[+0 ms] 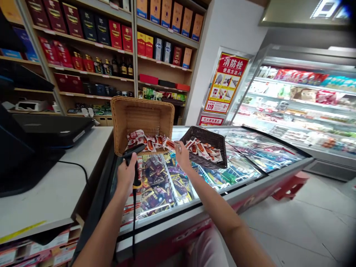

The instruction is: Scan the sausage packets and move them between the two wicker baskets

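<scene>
My left hand (126, 172) is wrapped round the handle of a black barcode scanner (136, 151), its cord hanging down over the freezer edge. My right hand (182, 154) pinches a small packaged sausage (169, 144) between thumb and fingers, in the gap between two baskets. Behind the scanner a tan wicker basket (143, 105) leans with its opening toward me, several wrapped sausages (151, 144) lying at its bottom. Just right of my right hand, a dark brown woven basket (204, 132) holds several more wrapped sausages (204, 150). Both baskets rest on the freezer's glass top.
Beneath the baskets a chest freezer (178, 226) holds packaged frozen goods. At left a white counter (66, 185) carries a black checkout machine (52, 129). Liquor shelves (116, 52) stand behind; a lit refrigerated display (300, 96) and red stool (290, 185) are at right.
</scene>
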Demonstrator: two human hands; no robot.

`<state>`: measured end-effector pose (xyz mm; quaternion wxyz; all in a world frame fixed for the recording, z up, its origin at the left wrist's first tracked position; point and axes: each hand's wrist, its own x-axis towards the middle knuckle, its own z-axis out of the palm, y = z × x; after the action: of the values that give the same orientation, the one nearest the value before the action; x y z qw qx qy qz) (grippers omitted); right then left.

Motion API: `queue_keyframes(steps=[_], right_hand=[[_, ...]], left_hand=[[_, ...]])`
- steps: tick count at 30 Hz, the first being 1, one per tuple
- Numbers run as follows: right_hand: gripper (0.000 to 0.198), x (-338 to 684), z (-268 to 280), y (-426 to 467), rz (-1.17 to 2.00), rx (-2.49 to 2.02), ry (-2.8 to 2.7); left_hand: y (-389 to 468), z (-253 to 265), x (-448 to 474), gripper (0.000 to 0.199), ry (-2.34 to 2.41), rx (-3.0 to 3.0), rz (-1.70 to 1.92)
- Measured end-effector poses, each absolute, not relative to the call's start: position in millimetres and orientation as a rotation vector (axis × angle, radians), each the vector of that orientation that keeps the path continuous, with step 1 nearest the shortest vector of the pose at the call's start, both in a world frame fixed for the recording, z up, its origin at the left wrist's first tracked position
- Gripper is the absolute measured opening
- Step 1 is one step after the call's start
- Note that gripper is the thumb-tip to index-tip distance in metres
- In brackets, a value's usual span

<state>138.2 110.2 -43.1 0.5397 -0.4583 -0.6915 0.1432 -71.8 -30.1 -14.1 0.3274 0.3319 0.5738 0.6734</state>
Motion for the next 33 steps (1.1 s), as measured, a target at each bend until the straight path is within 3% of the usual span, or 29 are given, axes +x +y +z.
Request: queue_keyframes(steps=[7,21,33], right_hand=[[0.051,165,-72,82,0.515,-1.045,-1.334],[0.044,160,-52,67,0.478,-1.035,-1.367],[0.050,163,-48,63,0.475,-1.048,-1.373]], left_hand=[[-41,-4,-53,0.066,1.344,1.071,1.415],[-46,-4,-48,0.058,1.468,1.359,1.343],[-43,-9,-52,0.055,1.461,1.404,1.303]])
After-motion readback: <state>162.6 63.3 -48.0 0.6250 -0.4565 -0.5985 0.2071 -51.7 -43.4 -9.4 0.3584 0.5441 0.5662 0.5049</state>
